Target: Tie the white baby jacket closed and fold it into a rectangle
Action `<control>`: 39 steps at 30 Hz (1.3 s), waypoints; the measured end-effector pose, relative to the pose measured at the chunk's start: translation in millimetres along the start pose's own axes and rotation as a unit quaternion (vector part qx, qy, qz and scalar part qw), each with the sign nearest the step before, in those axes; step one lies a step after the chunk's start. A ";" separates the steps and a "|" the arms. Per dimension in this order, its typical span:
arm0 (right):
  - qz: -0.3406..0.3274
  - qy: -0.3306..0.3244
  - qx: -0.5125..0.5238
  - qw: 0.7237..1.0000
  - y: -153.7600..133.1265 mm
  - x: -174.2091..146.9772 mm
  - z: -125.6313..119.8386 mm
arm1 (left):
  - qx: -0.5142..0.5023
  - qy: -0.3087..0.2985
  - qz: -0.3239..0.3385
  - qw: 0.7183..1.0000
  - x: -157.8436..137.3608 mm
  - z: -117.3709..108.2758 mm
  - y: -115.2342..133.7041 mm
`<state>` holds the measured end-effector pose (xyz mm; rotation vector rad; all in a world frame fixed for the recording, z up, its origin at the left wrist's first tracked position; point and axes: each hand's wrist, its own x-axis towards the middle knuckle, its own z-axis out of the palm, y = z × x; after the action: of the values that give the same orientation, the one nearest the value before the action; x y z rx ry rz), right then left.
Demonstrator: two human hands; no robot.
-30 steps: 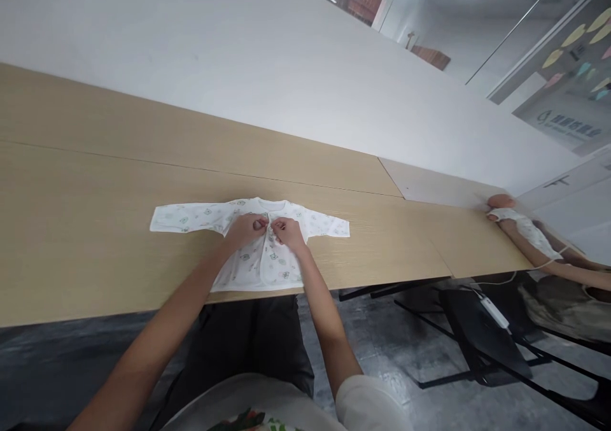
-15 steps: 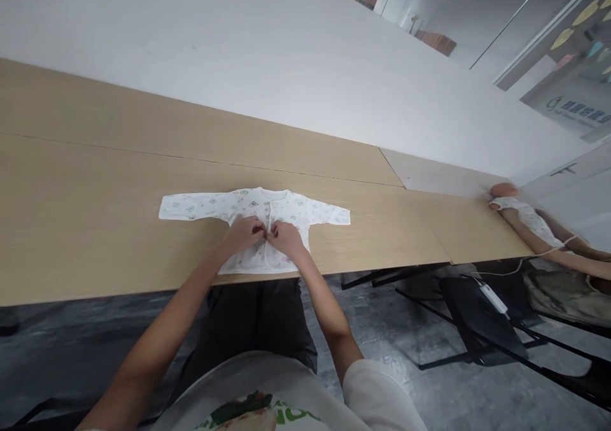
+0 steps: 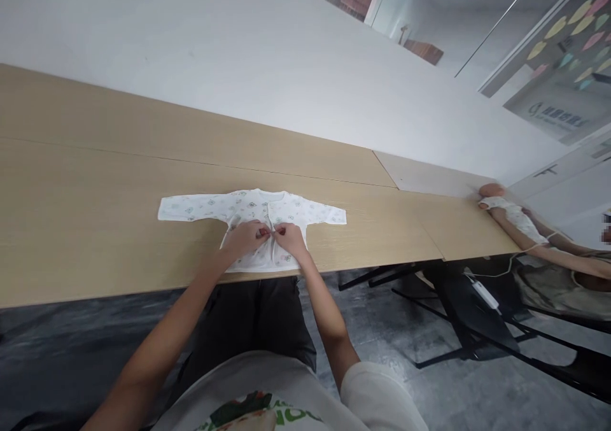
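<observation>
A white baby shirt (image 3: 291, 209) with small printed figures lies spread on the wooden table (image 3: 119, 246), its long sleeves stretched out to both sides. My left hand (image 3: 249, 235) pinches the front opening from the left side. From the right, my right hand (image 3: 289, 237) grips the same front edge, its fingertips close against those of the left. Cloth is drawn up a little between the two hands. Whatever fastener may be under the fingertips is too small to make out. The shirt's hem reaches the table's near edge.
A white wall (image 3: 214, 55) rises behind the table. At the far right, another person's arms (image 3: 563, 259) reach over a doll (image 3: 510, 211) in white clothing. Black folding chairs (image 3: 470, 316) stand below on the right, one bearing a white power strip (image 3: 484, 294) with a cable.
My hands stay at the shirt's front, now drawing the cloth up slightly between their fingertips. The view has shifted a little; the shirt lies in the same place.
</observation>
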<state>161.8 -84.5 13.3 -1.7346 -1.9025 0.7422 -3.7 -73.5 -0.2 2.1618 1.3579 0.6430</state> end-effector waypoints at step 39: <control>0.032 0.004 0.192 0.981 4.0 -0.5 7.2 | -0.079 0.065 -0.063 0.993 -3.8 4.2 11.6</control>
<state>160.2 -85.3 5.3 -1.5555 -1.5745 1.0468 5.3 -82.1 3.5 1.9213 1.4462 0.8249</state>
